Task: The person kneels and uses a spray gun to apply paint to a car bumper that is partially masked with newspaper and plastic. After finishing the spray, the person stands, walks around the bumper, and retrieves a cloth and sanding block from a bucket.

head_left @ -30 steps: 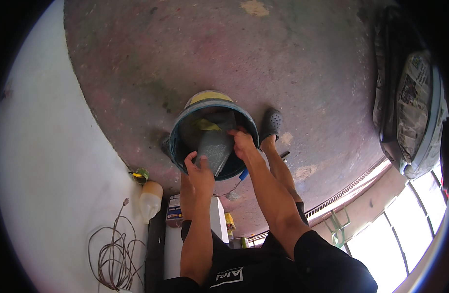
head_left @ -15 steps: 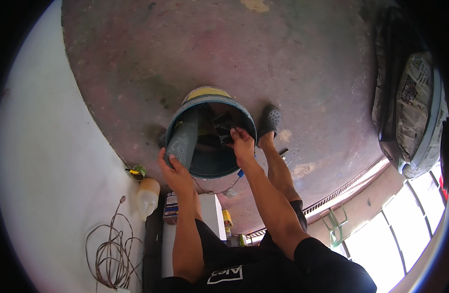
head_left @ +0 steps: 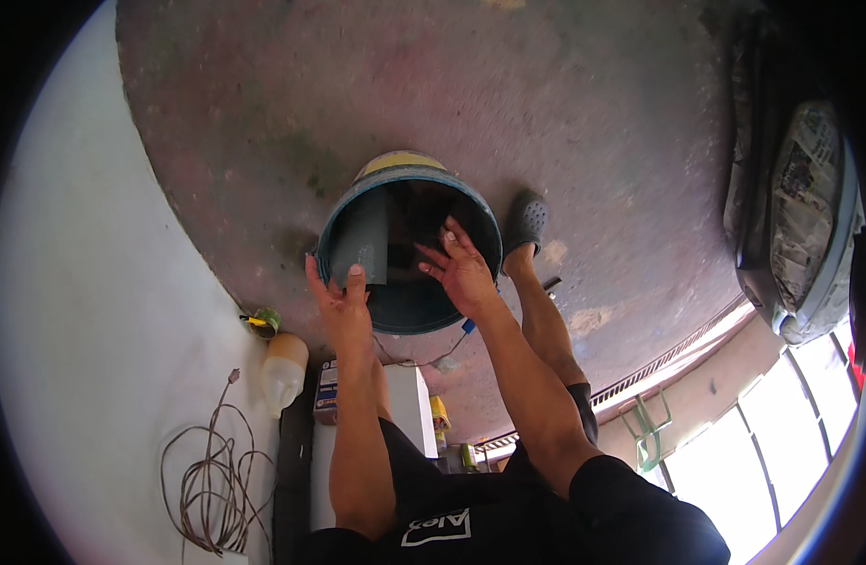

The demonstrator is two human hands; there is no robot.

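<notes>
A round dark bucket (head_left: 409,325) with a bluish-green rim is on the floor in front of me, a yellow patch on its far outer side. A curved grey sheet (head_left: 370,231) leans inside its left part. My left hand (head_left: 345,306) is at the left rim, thumb over the sheet's near end, fingers toward the outer side; their undersides are hidden. My right hand (head_left: 463,278) hovers over the bucket's right side with fingers spread, and I make out nothing in it. The bucket's dark interior hides what lies beneath those fingers.
A grey clog (head_left: 526,221) on a foot stands right of the bucket. By the left wall are a plastic bottle (head_left: 285,377), a green cup-like container (head_left: 264,323), and a coiled cord (head_left: 212,480). A newspaper-covered part (head_left: 802,198) is at far right.
My right hand has opened; the dark piece it held is no longer distinct. The grey sheet has moved deeper into the bucket and straightened. My left hand has moved slightly up and its thumb has spread.
</notes>
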